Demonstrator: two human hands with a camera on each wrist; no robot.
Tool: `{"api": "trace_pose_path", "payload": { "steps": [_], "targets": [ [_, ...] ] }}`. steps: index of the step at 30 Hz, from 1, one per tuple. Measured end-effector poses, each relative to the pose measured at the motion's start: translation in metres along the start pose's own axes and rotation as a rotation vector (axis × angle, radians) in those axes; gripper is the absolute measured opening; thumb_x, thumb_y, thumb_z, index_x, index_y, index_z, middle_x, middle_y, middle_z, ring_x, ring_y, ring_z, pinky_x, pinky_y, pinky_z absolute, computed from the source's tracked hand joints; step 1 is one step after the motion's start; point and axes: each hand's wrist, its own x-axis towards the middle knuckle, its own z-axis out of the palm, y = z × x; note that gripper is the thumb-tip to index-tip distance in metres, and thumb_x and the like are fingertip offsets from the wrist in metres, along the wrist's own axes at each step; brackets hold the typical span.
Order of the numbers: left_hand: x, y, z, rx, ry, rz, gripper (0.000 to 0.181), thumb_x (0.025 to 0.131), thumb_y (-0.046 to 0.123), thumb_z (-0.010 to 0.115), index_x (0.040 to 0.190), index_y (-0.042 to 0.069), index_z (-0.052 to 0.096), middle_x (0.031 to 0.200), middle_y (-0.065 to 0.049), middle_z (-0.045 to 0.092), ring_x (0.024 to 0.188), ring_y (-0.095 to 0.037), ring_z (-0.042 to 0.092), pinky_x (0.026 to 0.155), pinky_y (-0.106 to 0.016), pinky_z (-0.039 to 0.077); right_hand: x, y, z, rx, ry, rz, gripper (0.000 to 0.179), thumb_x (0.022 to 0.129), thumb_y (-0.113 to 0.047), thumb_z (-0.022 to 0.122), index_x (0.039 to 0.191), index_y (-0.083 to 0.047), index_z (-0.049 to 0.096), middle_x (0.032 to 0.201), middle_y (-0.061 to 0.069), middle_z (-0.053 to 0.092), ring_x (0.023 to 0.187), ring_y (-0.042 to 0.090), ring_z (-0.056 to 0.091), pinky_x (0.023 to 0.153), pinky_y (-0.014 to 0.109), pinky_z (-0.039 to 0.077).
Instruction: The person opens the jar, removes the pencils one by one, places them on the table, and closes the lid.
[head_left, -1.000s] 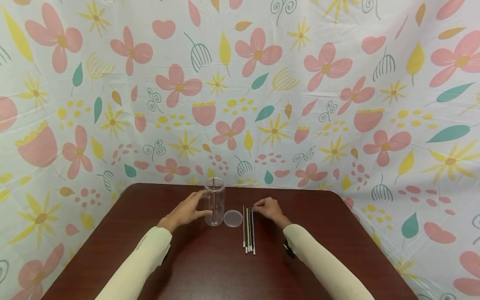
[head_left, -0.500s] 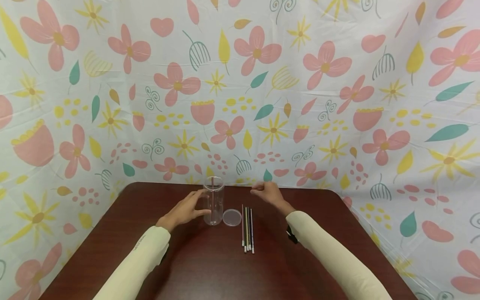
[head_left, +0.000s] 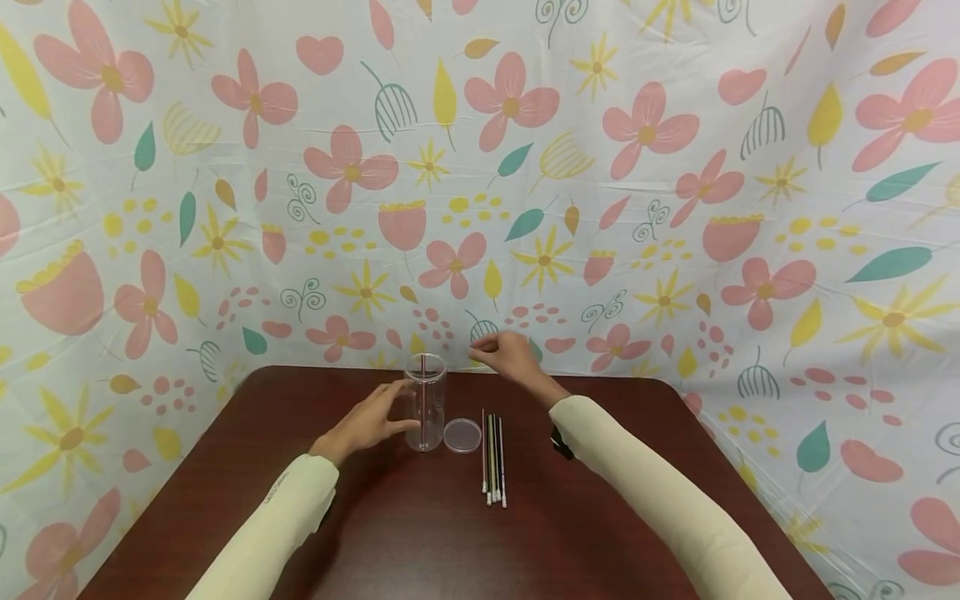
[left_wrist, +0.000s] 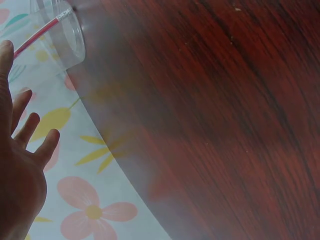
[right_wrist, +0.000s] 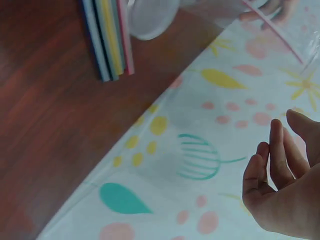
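A tall clear plastic jar (head_left: 432, 417) stands upright on the table with a red pencil (head_left: 423, 392) inside it. My left hand (head_left: 367, 421) holds the jar's left side between thumb and fingers; in the left wrist view its other fingers spread free of the wall. Raised above the table's back edge, to the right of the jar's mouth, is my right hand (head_left: 510, 357). Its fingers bend loosely and the right wrist view shows nothing in them. Several pencils (head_left: 492, 458) lie side by side on the table, eraser ends toward me.
A round clear lid (head_left: 462, 435) lies flat between the jar and the pencils. The dark wooden table (head_left: 420, 533) ends at a hanging white cloth (head_left: 480, 192) printed with flowers, close behind the jar.
My right hand has risen from beside the pencils' far ends and moved left toward the jar's mouth. The left hand and the jar have stayed put.
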Motion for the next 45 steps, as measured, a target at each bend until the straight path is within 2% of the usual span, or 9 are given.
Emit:
{"api": "trace_pose_path", "payload": {
  "steps": [8, 15, 24, 33, 40, 45],
  "targets": [
    [0.0, -0.003, 0.001, 0.003, 0.006, -0.003, 0.076, 0.081, 0.046, 0.073, 0.144, 0.039, 0.031, 0.135, 0.01, 0.048, 0.132, -0.016, 0.038, 0.101, -0.049, 0.039, 0.012, -0.04, 0.013, 0.016, -0.01, -0.064, 0.021, 0.087, -0.03, 0.072, 0.102, -0.016, 0.075, 0.09, -0.002, 0.073, 0.078, 0.009, 0.066, 0.068, 0.028, 0.054],
    [0.0, -0.004, 0.001, 0.005, -0.005, -0.007, 0.077, 0.081, 0.05, 0.071, 0.145, 0.04, 0.029, 0.135, 0.011, 0.047, 0.134, -0.017, 0.036, 0.1, -0.05, 0.04, 0.016, -0.056, 0.027, 0.002, -0.055, -0.106, 0.019, 0.087, -0.025, 0.072, 0.102, -0.012, 0.075, 0.089, -0.001, 0.073, 0.076, 0.008, 0.066, 0.062, 0.024, 0.052],
    [0.001, -0.005, 0.001, -0.003, -0.005, 0.006, 0.075, 0.082, 0.048, 0.072, 0.143, 0.045, 0.029, 0.135, 0.01, 0.046, 0.132, -0.017, 0.038, 0.099, -0.05, 0.041, 0.018, -0.062, 0.036, -0.068, -0.099, -0.137, 0.019, 0.085, -0.025, 0.075, 0.101, -0.015, 0.075, 0.089, -0.003, 0.073, 0.08, 0.008, 0.066, 0.064, 0.023, 0.051],
    [0.001, -0.008, 0.003, 0.005, -0.007, 0.015, 0.074, 0.082, 0.05, 0.07, 0.144, 0.043, 0.029, 0.136, 0.011, 0.046, 0.132, -0.018, 0.038, 0.098, -0.051, 0.042, 0.018, -0.063, 0.037, -0.059, -0.117, -0.178, 0.014, 0.085, -0.023, 0.075, 0.096, -0.014, 0.073, 0.09, -0.003, 0.073, 0.083, 0.009, 0.067, 0.07, 0.025, 0.052],
    [0.0, -0.007, 0.003, 0.0, -0.003, 0.022, 0.073, 0.082, 0.048, 0.072, 0.143, 0.041, 0.031, 0.133, 0.012, 0.05, 0.132, -0.017, 0.038, 0.1, -0.051, 0.04, 0.016, -0.063, 0.036, -0.041, -0.1, -0.185, 0.009, 0.085, -0.022, 0.075, 0.088, -0.016, 0.069, 0.09, -0.003, 0.073, 0.082, 0.009, 0.068, 0.063, 0.024, 0.051],
    [-0.001, -0.006, 0.002, 0.007, -0.005, 0.017, 0.074, 0.083, 0.047, 0.071, 0.144, 0.039, 0.031, 0.132, 0.013, 0.05, 0.133, -0.016, 0.037, 0.1, -0.05, 0.039, 0.016, -0.063, 0.034, -0.033, -0.071, -0.186, 0.006, 0.086, -0.021, 0.073, 0.087, -0.018, 0.069, 0.09, -0.003, 0.073, 0.08, 0.008, 0.068, 0.059, 0.023, 0.05]
  ]
}}
